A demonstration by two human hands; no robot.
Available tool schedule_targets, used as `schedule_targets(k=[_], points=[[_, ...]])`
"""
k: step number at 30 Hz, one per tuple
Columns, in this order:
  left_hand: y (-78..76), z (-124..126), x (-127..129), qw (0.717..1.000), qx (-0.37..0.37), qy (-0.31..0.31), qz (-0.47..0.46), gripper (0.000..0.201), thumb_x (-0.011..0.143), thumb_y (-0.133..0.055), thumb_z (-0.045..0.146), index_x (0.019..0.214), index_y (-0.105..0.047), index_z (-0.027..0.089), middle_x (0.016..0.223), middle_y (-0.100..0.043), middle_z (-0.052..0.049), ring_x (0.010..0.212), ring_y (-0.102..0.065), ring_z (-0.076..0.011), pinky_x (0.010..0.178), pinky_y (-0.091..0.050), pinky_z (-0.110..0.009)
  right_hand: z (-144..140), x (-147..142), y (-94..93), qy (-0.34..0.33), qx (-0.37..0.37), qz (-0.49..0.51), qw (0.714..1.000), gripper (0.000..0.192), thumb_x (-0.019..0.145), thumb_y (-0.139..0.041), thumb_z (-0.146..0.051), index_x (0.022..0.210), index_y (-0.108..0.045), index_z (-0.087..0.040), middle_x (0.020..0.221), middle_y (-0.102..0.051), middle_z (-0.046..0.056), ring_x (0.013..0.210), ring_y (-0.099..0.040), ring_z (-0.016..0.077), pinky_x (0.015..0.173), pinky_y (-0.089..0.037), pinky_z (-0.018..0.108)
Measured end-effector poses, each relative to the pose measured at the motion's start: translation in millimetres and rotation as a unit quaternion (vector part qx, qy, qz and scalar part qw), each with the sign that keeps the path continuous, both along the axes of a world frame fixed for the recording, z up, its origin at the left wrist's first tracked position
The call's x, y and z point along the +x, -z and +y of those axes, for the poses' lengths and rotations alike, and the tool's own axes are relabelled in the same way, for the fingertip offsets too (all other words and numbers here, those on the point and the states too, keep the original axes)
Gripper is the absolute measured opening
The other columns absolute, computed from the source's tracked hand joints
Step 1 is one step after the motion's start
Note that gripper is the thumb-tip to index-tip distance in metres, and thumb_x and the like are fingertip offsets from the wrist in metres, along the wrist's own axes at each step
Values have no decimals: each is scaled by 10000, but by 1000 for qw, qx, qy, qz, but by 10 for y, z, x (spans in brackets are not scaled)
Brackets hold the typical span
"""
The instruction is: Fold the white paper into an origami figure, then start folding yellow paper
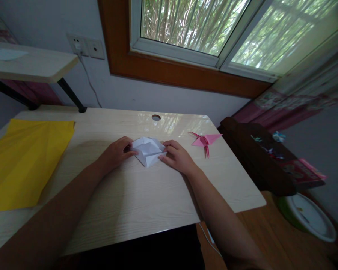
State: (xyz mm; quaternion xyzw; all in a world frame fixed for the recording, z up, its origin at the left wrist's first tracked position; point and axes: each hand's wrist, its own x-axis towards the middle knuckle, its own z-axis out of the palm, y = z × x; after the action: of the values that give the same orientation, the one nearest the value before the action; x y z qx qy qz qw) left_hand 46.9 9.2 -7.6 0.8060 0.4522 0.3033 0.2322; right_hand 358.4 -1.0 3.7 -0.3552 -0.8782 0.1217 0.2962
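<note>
A partly folded sheet of white paper [148,150] rests on the desk between my hands, with creases and raised flaps across it. My left hand [118,150] pinches its left corner between thumb and fingers. On the opposite side, my right hand [177,155] grips the right corner, thumb low and fingers above. To the right lies a pink folded paper crane [205,141], apart from both hands. The undersides of the white paper and some fingertips are hidden.
Yellow paper [30,161] lies on the desk's left [146,198]. A raised shelf [36,65] stands behind it, near a plugged-in cable [90,80]. The desk has a cable hole [156,117]. Right of it are a dark wooden cabinet [242,150] and a round bin [310,217].
</note>
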Motion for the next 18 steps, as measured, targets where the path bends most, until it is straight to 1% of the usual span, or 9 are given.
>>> schedule_targets(k=[4, 7, 9, 11, 14, 16, 18], points=[[-40, -9, -5, 1000, 12, 6, 13, 328, 904, -630, 533, 887, -592, 207, 953, -637, -48, 794, -578, -197, 730, -469, -333, 8, 36, 15, 11, 1, 15, 1000, 212, 970, -612, -418, 955, -648, -210, 1167, -660, 134, 1091, -631, 257, 933, -556, 442], [-79, -17, -17, 999, 28, 4, 25, 356, 966, -534, 534, 855, -609, 205, 956, -645, -58, 843, -589, -208, 785, -469, -340, 15, 63, 13, 12, 4, 15, 1000, 221, 998, -567, -388, 925, -672, -207, 1123, -681, 128, 1059, -637, 253, 927, -552, 436], [-95, -23, -21, 999, 34, 0, 38, 389, 1008, -458, 520, 832, -596, 202, 918, -638, -53, 842, -587, -207, 790, -455, -336, 16, 69, 9, 14, 6, 9, 1000, 239, 1007, -551, -383, 923, -692, -208, 1116, -684, 127, 1049, -638, 253, 924, -553, 437], [-97, -26, -24, 998, 36, -5, 50, 411, 1030, -413, 508, 806, -573, 203, 843, -613, -37, 788, -574, -196, 748, -436, -323, 16, 69, 8, 15, 5, 6, 1000, 254, 1010, -544, -386, 924, -705, -209, 1115, -683, 129, 1051, -640, 254, 924, -555, 438], [-83, -18, -34, 998, 37, -11, 56, 429, 1032, -410, 512, 767, -551, 204, 779, -586, -24, 729, -552, -186, 698, -411, -314, 16, 63, 10, 13, 0, 8, 1000, 245, 996, -574, -395, 932, -714, -205, 1098, -683, 131, 1063, -647, 258, 930, -558, 437], [-69, -3, -50, 998, 32, -15, 47, 432, 1026, -421, 522, 776, -568, 202, 783, -593, -24, 730, -554, -186, 702, -410, -315, 17, 60, 13, 14, -3, 15, 1000, 226, 976, -611, -404, 937, -712, -205, 1109, -681, 132, 1076, -650, 259, 938, -558, 438], [-51, 15, -67, 1000, 16, -5, 24, 422, 1004, -463, 548, 809, -598, 199, 825, -620, -30, 763, -572, -191, 721, -424, -317, 16, 57, 16, 14, -10, 28, 999, 213, 953, -648, -411, 926, -701, -207, 1155, -671, 136, 1097, -650, 259, 948, -558, 440]])
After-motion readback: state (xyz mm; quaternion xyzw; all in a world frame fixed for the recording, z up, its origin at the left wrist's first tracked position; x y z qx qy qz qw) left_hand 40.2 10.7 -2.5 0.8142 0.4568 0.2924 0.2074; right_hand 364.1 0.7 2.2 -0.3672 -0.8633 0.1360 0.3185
